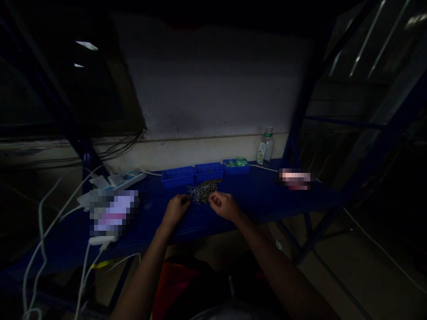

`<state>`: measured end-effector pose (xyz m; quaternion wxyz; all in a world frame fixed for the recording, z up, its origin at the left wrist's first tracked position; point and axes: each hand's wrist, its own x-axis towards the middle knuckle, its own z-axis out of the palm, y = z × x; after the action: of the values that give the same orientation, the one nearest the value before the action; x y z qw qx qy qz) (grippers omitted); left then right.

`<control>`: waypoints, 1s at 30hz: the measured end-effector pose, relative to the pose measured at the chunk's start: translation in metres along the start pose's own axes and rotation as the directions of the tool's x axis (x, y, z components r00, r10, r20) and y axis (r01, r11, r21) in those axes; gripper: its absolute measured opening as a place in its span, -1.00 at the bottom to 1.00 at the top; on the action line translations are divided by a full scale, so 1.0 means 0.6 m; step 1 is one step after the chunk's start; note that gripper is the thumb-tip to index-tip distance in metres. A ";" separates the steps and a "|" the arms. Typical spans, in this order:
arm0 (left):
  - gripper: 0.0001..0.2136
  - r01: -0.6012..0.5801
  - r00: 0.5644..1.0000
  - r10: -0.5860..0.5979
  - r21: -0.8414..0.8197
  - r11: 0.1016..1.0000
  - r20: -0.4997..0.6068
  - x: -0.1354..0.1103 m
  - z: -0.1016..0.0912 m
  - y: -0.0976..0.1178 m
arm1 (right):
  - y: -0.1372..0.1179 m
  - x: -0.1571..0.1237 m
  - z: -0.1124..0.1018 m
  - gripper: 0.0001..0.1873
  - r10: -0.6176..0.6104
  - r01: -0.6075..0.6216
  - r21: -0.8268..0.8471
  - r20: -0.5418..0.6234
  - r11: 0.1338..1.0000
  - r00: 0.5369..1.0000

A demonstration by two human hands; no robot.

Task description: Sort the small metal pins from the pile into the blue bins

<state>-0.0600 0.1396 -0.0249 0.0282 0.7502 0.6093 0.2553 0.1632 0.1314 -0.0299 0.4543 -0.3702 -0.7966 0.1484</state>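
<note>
A heap of small metal parts (pixel 204 190) lies on the blue workbench (pixel 260 200) in front of me. My left hand (pixel 176 209) rests at the heap's left edge with fingers curled in a pinch; what it holds is too small and dark to name. To the right of the heap, my right hand (pixel 223 204) is also curled, fingertips pressed together near the parts. Three blue bins stand behind the heap: a left bin (pixel 177 176), a middle bin (pixel 208 170), and a right bin (pixel 236 165) with green pieces inside.
A plastic bottle (pixel 266 150) stands at the back right by the blue rack post. A white power strip (pixel 126 178) and white cables (pixel 43 222) lie on the left. Blurred items lie left and right on the bench. The scene is very dark.
</note>
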 end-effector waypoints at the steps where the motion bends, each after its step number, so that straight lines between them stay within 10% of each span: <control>1: -0.74 -0.003 1.000 0.003 -0.002 1.000 -0.011 -0.001 0.001 0.000 | -0.005 -0.007 -0.004 -0.78 -0.030 0.030 -0.026 0.005 0.999 1.000; 7: -0.78 -0.012 0.999 0.011 -0.034 0.999 -0.041 -0.005 0.002 0.001 | -0.007 -0.015 -0.006 -0.76 0.067 -0.077 -0.086 -0.121 0.993 0.990; 13: -0.79 0.023 0.998 -0.024 -0.019 1.000 -0.050 -0.009 -0.001 0.001 | 0.002 0.005 0.011 -0.90 0.117 -0.079 -0.223 0.163 0.972 0.980; 24: -0.77 0.150 0.983 -0.139 0.088 0.985 -0.123 -0.015 -0.007 0.013 | 0.001 -0.001 0.005 -0.79 0.030 0.044 -0.264 0.268 0.963 0.963; 30: -0.77 0.175 0.977 -0.192 -0.159 0.972 -0.098 -0.025 -0.011 0.024 | -0.001 0.001 0.007 -0.71 0.044 0.055 -0.316 0.298 0.947 0.954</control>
<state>-0.0519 0.1199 -0.0193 0.0734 0.6708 0.6559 0.3381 0.1593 0.1316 -0.0313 0.2618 -0.4098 -0.8710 0.0703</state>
